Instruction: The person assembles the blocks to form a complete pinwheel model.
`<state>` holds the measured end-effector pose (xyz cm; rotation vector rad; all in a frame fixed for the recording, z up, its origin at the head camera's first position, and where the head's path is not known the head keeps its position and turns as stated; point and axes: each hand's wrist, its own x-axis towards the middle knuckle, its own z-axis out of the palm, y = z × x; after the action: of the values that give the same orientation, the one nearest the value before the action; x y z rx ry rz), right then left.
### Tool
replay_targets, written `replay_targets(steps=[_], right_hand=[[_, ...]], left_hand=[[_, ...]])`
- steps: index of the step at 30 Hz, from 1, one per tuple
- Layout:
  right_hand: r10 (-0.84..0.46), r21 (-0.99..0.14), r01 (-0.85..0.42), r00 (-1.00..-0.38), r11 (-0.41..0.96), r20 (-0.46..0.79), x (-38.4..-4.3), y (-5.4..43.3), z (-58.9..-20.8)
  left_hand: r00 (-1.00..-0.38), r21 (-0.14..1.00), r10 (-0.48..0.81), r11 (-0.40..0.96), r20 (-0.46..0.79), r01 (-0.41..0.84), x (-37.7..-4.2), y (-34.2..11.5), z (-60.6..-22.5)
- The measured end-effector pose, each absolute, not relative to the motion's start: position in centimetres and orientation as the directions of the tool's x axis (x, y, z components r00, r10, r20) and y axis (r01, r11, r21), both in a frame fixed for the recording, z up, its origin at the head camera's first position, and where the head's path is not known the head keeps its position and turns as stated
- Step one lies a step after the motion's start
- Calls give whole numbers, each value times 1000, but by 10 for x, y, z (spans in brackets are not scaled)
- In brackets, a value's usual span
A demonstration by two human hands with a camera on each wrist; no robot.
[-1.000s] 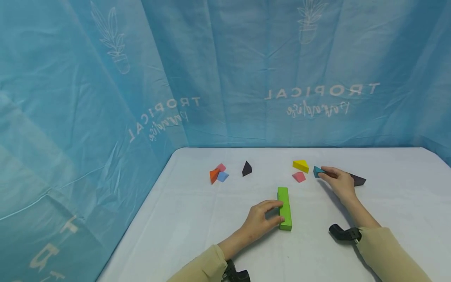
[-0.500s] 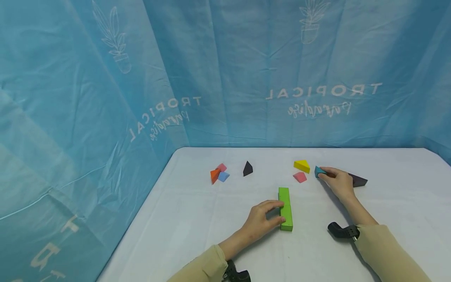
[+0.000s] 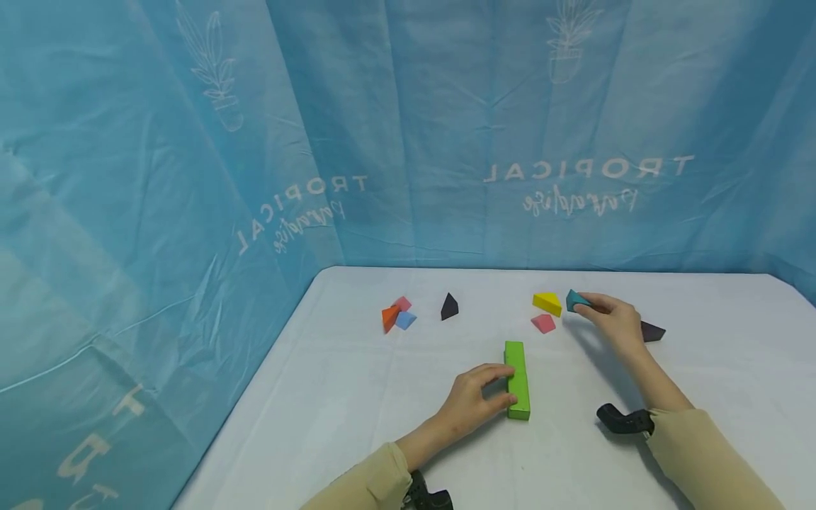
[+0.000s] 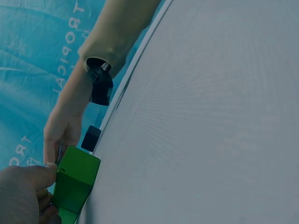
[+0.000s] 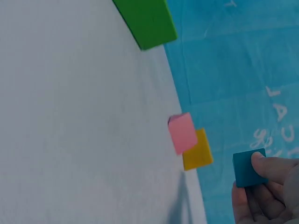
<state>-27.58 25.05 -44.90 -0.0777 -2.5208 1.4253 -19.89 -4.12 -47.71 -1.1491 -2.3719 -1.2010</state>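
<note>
Head | left hand (image 3: 470, 398), spread, touched green block (image 3: 519, 388) from 9 o'clock, seemingly steadying it | right hand (image 3: 617, 322) pinched teal block (image 3: 574, 301) by one end, likely leaving the rest free, at green block's 1 o'clock

The white desk (image 3: 306, 411) carries a long green piece (image 3: 517, 382), a yellow block (image 3: 547, 304) near a pink block (image 3: 544, 324), two separate dark blocks (image 3: 449, 307), and clustered orange (image 3: 389, 319), blue (image 3: 405, 320) and pink pieces (image 3: 402, 303).
</note>
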Motion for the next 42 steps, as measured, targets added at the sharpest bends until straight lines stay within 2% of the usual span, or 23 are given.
replay_targets(steps=[12,19,29,33,42], right_hand=[[33,-849,-176,-975,499,221,-278,192,-439],[-27,-849,-185,-980,494,198,-280,175,-453],[-101,-777,-243,-969,580,227,-284,168,-472],[-116,-766,-254,-966,591,230,-283,168,-471],[-72,-840,-194,-980,507,183,-287,168,-467]], left_hand=[[-658,569,543,353,522,743,-200,-42,-477],[-663,584,546,345,512,735,-199,-41,-475],[-671,600,539,336,509,725,-199,-41,-476],[-659,574,536,347,528,742,-200,-40,-477],[-653,566,538,347,533,748,-199,-40,-477]])
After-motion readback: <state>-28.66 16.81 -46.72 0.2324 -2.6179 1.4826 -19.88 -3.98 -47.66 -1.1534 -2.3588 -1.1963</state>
